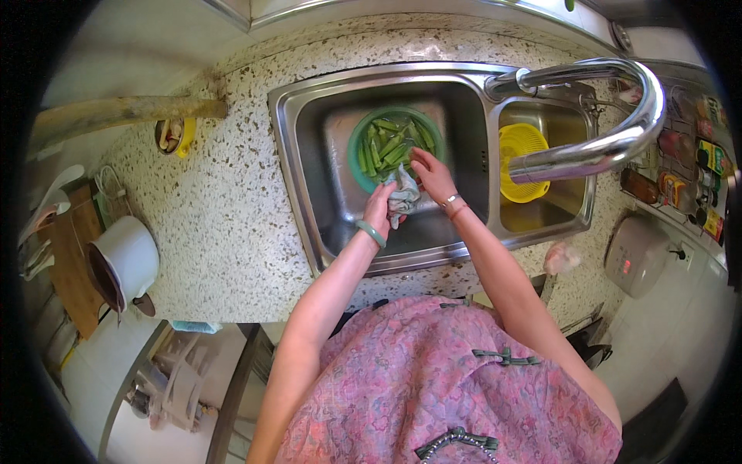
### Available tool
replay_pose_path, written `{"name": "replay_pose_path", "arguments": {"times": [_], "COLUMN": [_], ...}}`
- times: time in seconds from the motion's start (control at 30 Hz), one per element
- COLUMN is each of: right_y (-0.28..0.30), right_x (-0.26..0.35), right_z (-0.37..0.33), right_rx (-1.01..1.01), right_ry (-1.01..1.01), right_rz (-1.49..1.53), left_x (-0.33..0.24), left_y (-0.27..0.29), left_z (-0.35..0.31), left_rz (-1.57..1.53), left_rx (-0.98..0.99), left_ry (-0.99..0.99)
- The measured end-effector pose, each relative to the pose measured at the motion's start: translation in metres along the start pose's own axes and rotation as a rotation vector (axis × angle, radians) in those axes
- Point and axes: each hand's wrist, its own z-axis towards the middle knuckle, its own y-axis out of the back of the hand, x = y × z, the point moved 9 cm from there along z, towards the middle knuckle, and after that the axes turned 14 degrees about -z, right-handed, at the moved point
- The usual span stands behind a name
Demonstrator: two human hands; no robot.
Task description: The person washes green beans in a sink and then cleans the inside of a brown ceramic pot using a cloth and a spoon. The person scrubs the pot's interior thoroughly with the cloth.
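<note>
A round green basin (355, 157) of water with several okra pods (392, 145) in it stands in the large left bowl of the steel sink (317, 147). My left hand (377, 207), with a green bangle at its wrist, is closed round a crumpled pale cloth (403, 196) at the basin's near edge. Beside the cloth, over the basin's near right rim, my right hand (434, 178) has its fingers loosely bent and apart. Nothing shows in them. The cloth hides part of the left fingers.
A chrome faucet (595, 155) arches over the smaller right bowl, where a yellow colander (519, 139) sits. On the speckled counter (224, 209) are a yellow cup (185, 138) and a white pot-like container (130, 255) at left. Bottles and jars (707, 158) fill a rack at right.
</note>
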Motion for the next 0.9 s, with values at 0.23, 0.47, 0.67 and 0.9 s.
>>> {"name": "replay_pose_path", "arguments": {"times": [0.23,0.47,0.67,0.9], "right_y": [0.027,0.137,0.182,0.175], "right_x": [0.037,0.139,0.216,0.177], "right_z": [-0.081,-0.095,-0.065,0.028], "right_rx": [-0.037,-0.758,-1.115,-0.931], "right_ry": [0.080,0.646,0.671,0.573], "right_rz": [0.382,-0.034,-0.548,-0.630], "left_x": [-0.014,-0.117,-0.173,-0.159], "left_y": [-0.033,-0.128,-0.256,-0.295], "left_z": [-0.023,-0.034,-0.066,0.006], "left_rz": [0.228,0.609,1.216,1.467], "left_rx": [0.062,0.165,-0.007,0.397], "left_ry": [-0.105,-0.757,-1.501,-1.487]}}
